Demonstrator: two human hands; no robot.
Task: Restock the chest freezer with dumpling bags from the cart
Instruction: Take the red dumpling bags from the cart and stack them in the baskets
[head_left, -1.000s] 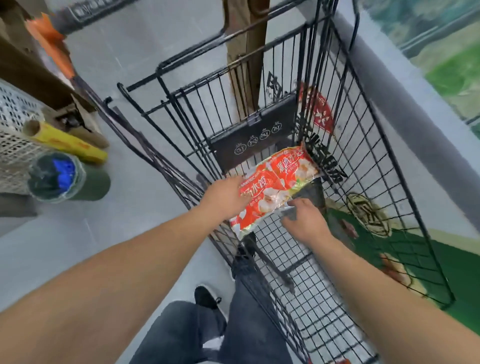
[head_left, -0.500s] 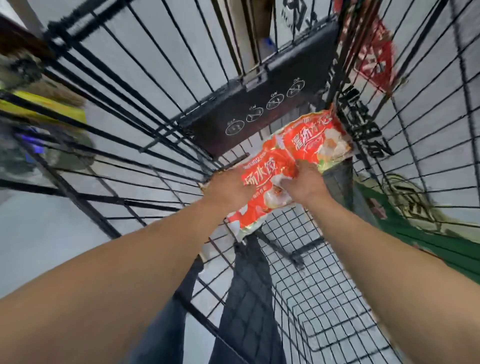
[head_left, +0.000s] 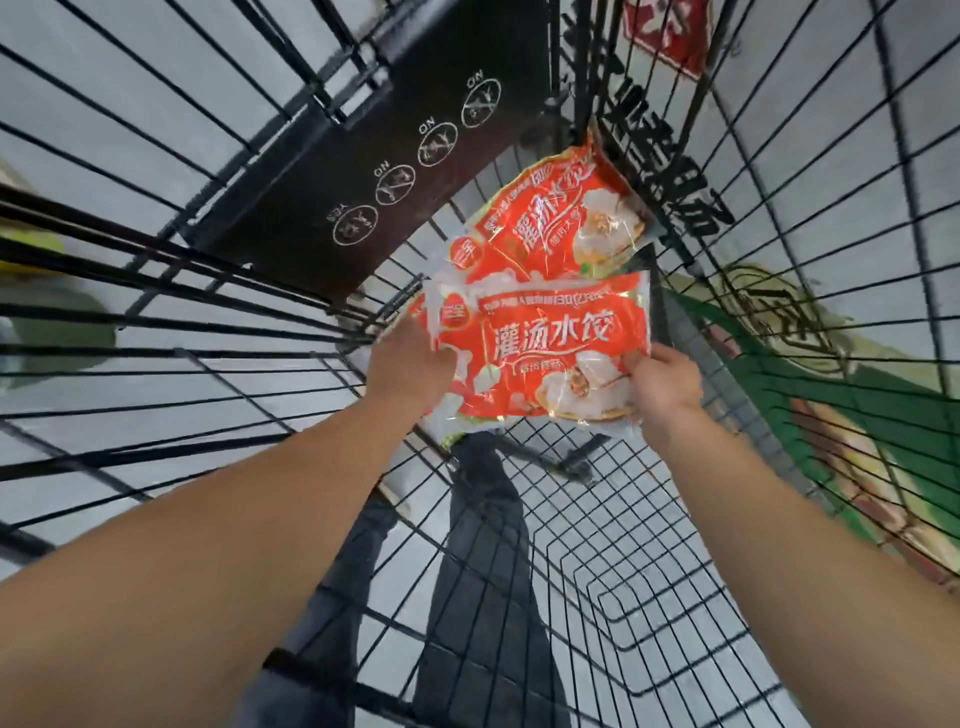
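Inside the cart (head_left: 649, 545), the left hand (head_left: 410, 366) and right hand (head_left: 667, 376) are each pinching one end of a dumpling bag (head_left: 545, 353); a second bag (head_left: 561, 218) is lying just behind it.

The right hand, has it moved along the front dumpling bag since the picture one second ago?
Yes. The right hand now grips the front dumpling bag at its right edge.
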